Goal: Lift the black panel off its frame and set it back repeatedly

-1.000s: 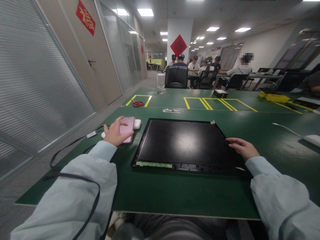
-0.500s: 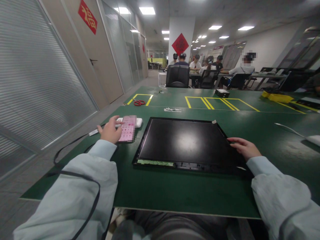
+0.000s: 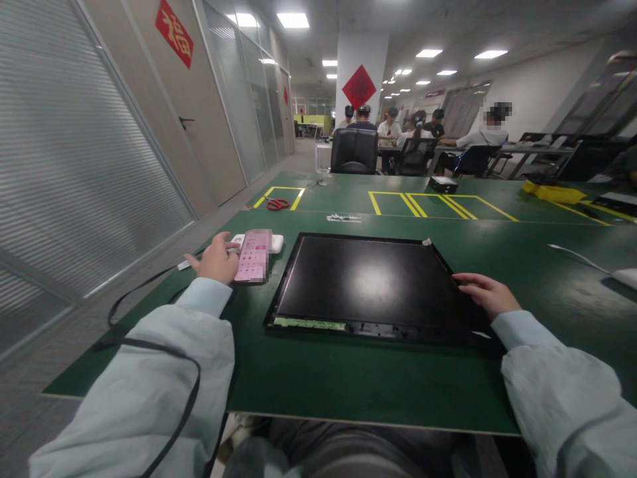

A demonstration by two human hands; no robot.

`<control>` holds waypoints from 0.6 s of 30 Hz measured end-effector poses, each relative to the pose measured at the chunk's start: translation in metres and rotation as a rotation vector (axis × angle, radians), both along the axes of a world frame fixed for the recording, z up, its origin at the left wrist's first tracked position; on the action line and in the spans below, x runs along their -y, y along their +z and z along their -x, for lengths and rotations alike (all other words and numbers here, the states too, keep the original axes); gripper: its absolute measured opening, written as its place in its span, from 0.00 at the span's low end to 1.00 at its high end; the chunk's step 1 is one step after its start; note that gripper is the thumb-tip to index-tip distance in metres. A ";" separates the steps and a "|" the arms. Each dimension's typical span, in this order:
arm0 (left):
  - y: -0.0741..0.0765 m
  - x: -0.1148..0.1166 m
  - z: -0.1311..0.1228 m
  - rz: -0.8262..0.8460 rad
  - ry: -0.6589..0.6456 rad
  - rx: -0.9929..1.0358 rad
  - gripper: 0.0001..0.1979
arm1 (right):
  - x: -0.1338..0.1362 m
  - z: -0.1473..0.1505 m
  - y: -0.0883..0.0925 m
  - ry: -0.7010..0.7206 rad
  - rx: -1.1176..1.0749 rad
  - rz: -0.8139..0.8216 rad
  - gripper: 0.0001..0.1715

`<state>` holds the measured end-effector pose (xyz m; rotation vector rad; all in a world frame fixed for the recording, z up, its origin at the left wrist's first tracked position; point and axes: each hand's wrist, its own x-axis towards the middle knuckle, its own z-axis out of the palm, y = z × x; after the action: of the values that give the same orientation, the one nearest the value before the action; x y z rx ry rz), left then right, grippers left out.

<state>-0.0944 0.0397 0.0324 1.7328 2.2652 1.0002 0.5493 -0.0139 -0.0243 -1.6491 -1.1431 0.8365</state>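
Seated at the near edge of a green table (image 3: 378,385), with bare mat running the whole width between that edge and the panel. Left of the table, open grey floor up to a glass partition (image 3: 74,166); a black cable (image 3: 144,292) trailing off the left edge toward the floor. To the right, clear green mat out to a white object (image 3: 624,277) with its thin lead. Farther back, yellow taped outlines (image 3: 438,204) and red scissors (image 3: 277,204), well apart from both hands. Other people seated at distant desks (image 3: 398,129).

Left hand (image 3: 216,259) laid loosely, fingers relaxed, against the left side of a phone (image 3: 254,255) lying flat on the mat; not closed around it. Phone screen lit pink, its content blurred. A small white case (image 3: 275,243) touching the phone's far end.

Right hand (image 3: 485,292) resting flat and unclenched on the right border of the display panel (image 3: 368,282), fingertips pointing left, gripping nothing.

Panel lying flat at the table's middle, just beside the phone. Dark glossy face with a pale ceiling-light glare at centre, thin black frame, a green circuit strip (image 3: 308,324) exposed along the near left edge, a bit of pale tape at the far right corner (image 3: 426,242).
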 end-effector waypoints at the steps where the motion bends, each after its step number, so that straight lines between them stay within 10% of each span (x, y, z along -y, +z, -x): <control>1: -0.001 0.000 0.002 -0.005 -0.003 0.003 0.42 | 0.000 0.000 -0.001 -0.007 -0.009 0.000 0.26; 18: 0.001 0.002 -0.007 0.071 -0.091 -0.037 0.45 | -0.003 -0.006 -0.004 -0.005 0.004 0.031 0.29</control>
<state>-0.0872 0.0374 0.0330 1.8217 2.1933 0.8666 0.5550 -0.0113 -0.0278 -1.6797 -1.1333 0.8516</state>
